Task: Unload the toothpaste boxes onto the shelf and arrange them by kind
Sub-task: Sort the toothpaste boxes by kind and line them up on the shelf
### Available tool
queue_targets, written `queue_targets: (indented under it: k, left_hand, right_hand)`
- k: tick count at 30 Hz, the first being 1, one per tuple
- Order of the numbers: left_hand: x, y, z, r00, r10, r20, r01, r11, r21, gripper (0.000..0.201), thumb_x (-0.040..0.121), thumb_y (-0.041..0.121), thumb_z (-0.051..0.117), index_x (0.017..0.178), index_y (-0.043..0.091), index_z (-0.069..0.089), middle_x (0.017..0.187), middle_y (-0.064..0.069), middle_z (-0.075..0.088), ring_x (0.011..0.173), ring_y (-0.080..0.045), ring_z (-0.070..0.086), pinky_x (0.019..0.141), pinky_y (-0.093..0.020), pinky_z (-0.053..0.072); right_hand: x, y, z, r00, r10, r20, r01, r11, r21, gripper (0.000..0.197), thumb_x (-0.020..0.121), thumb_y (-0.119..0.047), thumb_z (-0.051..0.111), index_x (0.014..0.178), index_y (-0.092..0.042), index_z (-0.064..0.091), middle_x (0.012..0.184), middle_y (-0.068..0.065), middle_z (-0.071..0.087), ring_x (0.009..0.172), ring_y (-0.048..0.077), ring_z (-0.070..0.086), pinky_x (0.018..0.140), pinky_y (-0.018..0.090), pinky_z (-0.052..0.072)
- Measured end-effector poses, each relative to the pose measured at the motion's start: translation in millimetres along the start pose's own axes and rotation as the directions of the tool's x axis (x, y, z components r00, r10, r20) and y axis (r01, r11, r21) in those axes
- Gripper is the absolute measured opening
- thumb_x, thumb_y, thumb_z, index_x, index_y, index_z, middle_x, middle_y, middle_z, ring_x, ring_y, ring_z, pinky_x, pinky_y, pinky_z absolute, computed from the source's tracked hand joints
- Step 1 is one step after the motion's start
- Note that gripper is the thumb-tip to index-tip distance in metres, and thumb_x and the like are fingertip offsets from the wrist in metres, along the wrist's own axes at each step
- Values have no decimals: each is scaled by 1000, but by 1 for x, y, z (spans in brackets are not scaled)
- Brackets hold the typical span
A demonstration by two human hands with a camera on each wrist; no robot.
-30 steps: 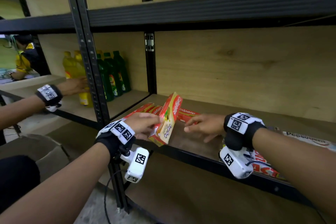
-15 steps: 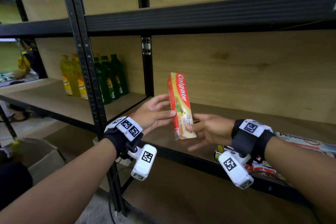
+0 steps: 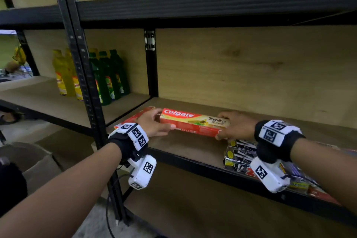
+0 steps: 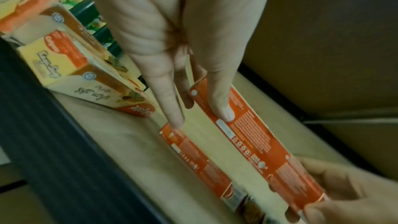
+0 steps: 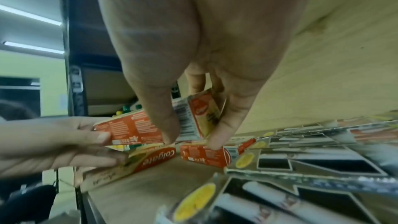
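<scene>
Colgate box (image 3: 194, 121) held level just above the shelf (image 3: 185, 149), lengthwise betw. both hands. Left hand (image 3: 152, 123) pinches its left end (thumb in front, fingers (image 4: 170, 106) behind/below); right hand (image 3: 236, 126) grips the right end, thumb (image 5: 163, 122) & fingers round it.

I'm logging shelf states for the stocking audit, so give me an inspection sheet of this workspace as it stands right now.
Surface: wooden shelf board in a black metal rack.
Job's things: Colgate box held lengthwise over the shelf; more Colgate boxes at the left; another red box lies beneath.
Clutter: black-and-silver boxes at the right front edge.
Grips: left hand pinches the box's left end; right hand pinches its right end.
Cables: black cable hangs below the left wrist camera.
Surroundings: yellow bottles and green bottles in the neighbouring bay; cardboard carton on the floor.
</scene>
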State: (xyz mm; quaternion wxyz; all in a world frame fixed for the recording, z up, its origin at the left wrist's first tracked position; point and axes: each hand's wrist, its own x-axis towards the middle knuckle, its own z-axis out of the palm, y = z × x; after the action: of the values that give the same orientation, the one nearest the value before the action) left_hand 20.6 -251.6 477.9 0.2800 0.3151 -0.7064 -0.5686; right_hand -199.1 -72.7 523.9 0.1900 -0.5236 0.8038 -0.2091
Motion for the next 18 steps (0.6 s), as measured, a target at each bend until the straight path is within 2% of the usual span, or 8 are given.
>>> queue_targets:
  k: [2, 4, 6, 9, 12, 16, 18]
  left_hand:
    - [4, -9, -2, 999, 39, -22, -29, 944, 329, 74, 62, 34, 89, 128, 22, 57, 116, 4, 68, 104, -14, 65, 94, -42, 53]
    - [8, -10, -3, 1000, -20, 1, 16, 810, 587, 80, 56, 54, 85, 127, 30, 58, 118, 10, 67, 108, -12, 62, 101, -40, 47]
    - [11, -6, -4, 996, -90, -3, 64, 683, 727, 78, 63, 51, 83, 132, 29, 54, 127, 7, 61, 115, -16, 57, 103, -36, 43]
    - [16, -1, -4, 990, -139, -22, 105, 623, 775, 74, 67, 44, 85, 132, 26, 55, 133, 2, 58, 118, -19, 56, 100, -30, 43]
    - [22, 3, -4, 985, -175, -1, 104, 580, 808, 73, 71, 36, 85, 135, 21, 54, 132, -2, 58, 113, -21, 60, 96, -28, 48]
    - [33, 7, -6, 974, -220, 53, 73, 529, 846, 68, 74, 32, 83, 134, 15, 55, 122, -5, 64, 89, -19, 63, 86, -27, 52]
    - [39, 5, -4, 973, -226, 44, 71, 477, 876, 69, 74, 36, 82, 134, 17, 55, 123, -4, 65, 97, -22, 65, 86, -27, 50]
  right_hand:
    - [4, 0, 8, 998, -28, -60, 16, 979, -204, 63, 72, -31, 83, 127, -25, 53, 104, -7, 62, 81, 14, 64, 67, 26, 53]
    - [8, 0, 12, 997, -53, -55, 31, 938, -346, 63, 71, -37, 82, 127, -27, 54, 108, -6, 61, 87, 12, 58, 70, 22, 44]
    - [11, -2, 15, 999, -46, 0, 42, 908, -417, 62, 70, -42, 82, 124, -27, 56, 111, -6, 61, 90, 13, 55, 71, 22, 41]
    - [17, -5, 20, 998, -28, 53, 50, 890, -454, 63, 68, -49, 81, 122, -27, 58, 114, -5, 62, 92, 13, 55, 73, 24, 44]
    - [21, -10, 26, 997, -20, 78, 55, 881, -469, 59, 69, -48, 80, 120, -23, 61, 111, -4, 62, 95, 15, 59, 79, 28, 52]
    - [31, -15, 31, 992, -1, 124, 68, 842, -536, 50, 69, -47, 78, 111, -20, 67, 104, 0, 66, 92, 18, 63, 79, 30, 55]
    - [36, -14, 32, 990, -1, 139, 78, 830, -552, 51, 71, -47, 77, 113, -21, 67, 105, -1, 66, 93, 18, 63, 81, 32, 56]
